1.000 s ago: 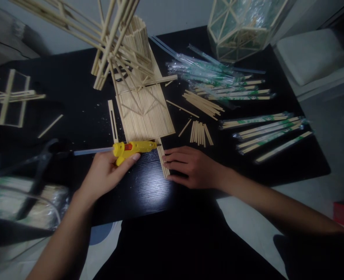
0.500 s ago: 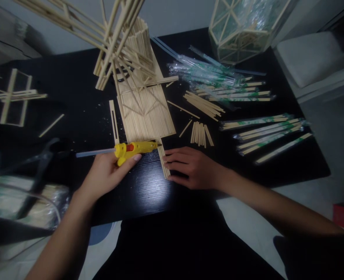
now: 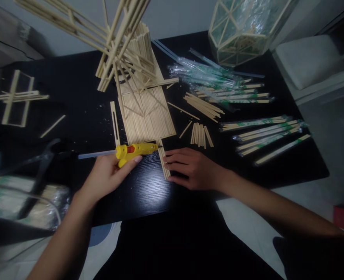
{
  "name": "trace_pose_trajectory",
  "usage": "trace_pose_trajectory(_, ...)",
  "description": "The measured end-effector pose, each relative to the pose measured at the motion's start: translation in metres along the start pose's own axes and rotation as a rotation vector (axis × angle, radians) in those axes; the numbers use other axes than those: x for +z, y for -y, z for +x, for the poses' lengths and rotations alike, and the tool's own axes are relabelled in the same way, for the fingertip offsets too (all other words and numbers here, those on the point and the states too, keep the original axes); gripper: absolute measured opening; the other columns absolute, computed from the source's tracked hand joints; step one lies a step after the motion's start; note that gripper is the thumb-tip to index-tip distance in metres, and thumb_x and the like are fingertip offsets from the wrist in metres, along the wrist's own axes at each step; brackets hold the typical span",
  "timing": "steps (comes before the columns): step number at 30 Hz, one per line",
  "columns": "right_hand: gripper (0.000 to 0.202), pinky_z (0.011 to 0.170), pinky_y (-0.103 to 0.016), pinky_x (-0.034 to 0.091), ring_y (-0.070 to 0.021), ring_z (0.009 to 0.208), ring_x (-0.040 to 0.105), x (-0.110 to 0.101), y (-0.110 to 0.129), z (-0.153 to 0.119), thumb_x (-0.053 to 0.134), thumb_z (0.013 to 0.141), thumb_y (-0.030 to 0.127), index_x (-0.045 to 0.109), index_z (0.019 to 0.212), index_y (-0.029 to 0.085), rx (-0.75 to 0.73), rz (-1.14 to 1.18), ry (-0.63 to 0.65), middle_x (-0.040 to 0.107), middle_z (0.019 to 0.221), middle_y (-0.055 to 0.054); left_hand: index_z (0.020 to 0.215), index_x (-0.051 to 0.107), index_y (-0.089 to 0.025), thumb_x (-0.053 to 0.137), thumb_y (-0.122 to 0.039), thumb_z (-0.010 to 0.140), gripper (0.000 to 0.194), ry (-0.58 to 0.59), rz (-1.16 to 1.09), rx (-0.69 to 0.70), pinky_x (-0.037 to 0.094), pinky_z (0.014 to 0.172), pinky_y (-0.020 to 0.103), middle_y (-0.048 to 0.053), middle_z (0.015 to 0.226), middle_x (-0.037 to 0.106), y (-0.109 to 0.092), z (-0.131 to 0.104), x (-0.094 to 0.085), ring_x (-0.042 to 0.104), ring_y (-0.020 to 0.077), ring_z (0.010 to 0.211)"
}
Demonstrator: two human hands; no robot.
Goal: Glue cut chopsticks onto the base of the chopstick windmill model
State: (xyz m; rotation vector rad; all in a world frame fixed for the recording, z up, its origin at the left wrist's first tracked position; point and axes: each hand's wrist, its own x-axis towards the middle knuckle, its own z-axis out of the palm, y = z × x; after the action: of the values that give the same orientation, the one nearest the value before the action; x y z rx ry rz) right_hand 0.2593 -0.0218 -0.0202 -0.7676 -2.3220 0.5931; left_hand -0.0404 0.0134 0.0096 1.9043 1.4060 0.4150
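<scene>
Left hand's (image 3: 107,175) wrapped round the glue gun (image 3: 141,149), the stick strip (image 3: 162,155) sits just off its 3 o'clock, running about 11:30-to-5:30, with the nearer right hand (image 3: 193,169) touching it, can't tell if pinching.

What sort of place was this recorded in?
Probably an indoor craft workspace, perhaps at home: a black table holds a model built of wooden sticks and wrapped chopsticks, and the left hand grips a yellow glue gun.
</scene>
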Motion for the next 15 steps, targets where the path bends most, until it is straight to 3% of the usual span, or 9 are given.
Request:
trace_pose_trajectory(4, 0.019, 0.106, -0.043, 0.059, -0.027, 0.128, 0.068, 0.0, 0.0001, -0.0002, 0.068, 0.101, 0.027, 0.073, 0.113, 0.013, 0.01, 0.002, 0.017, 0.077, 0.12, -0.013, 0.087, 0.078, -0.022, 0.061, -0.06, 0.095, 0.042, 0.098, 0.045, 0.038, 0.054, 0.061, 0.032, 0.006, 0.08, 0.076, 0.0027, -0.0026, -0.0021, 0.072, 0.024, 0.073)
trace_pose_trajectory(11, 0.019, 0.106, -0.045, 0.059, -0.0263, 0.129, 0.068, 0.0009, 0.0002, -0.0011, 0.068, 0.102, 0.027, 0.072, 0.116, 0.015, 0.014, 0.007, 0.013, 0.078, 0.121, -0.012, 0.093, 0.08, -0.02, 0.061, -0.06, 0.096, 0.045, -0.072, 0.046, 0.049, 0.053, 0.057, 0.03, 0.005, 0.076, 0.075, 0.0018, 0.0019, 0.0037, 0.069, 0.0217, 0.067)
trace_pose_trajectory(15, 0.019, 0.106, -0.045, 0.059, -0.0268, 0.128, 0.068, 0.0013, -0.0004, -0.0009, 0.069, 0.101, 0.026, 0.072, 0.116, 0.014, 0.002, 0.007, -0.001, 0.078, 0.12, -0.012, 0.093, 0.079, -0.02, 0.062, -0.059, 0.096, 0.043, -0.087, 0.047, 0.075, 0.055, 0.06, 0.029, 0.004, 0.078, 0.075, 0.0031, 0.0018, 0.0048, 0.07, 0.0217, 0.07)
